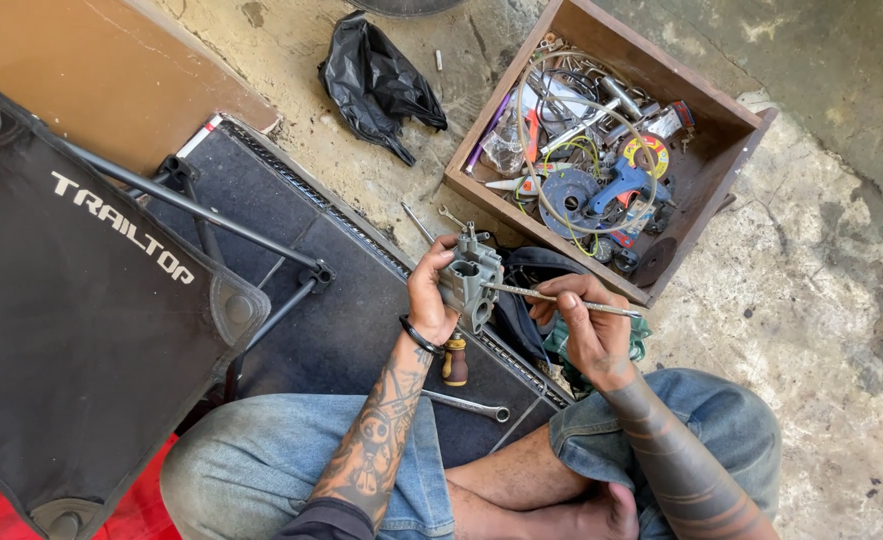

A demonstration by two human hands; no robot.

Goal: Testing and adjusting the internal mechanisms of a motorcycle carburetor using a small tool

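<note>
Two hands at work: left hand closed around grey carburetor; right hand pinching thin metal rod whose tip meets it.

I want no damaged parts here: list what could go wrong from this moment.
The thin metal rod in the right hand could slip and scratch the grey metal part, which only the left hand steadies in mid-air. If dropped, it might hit the wrench or mat below.
</note>
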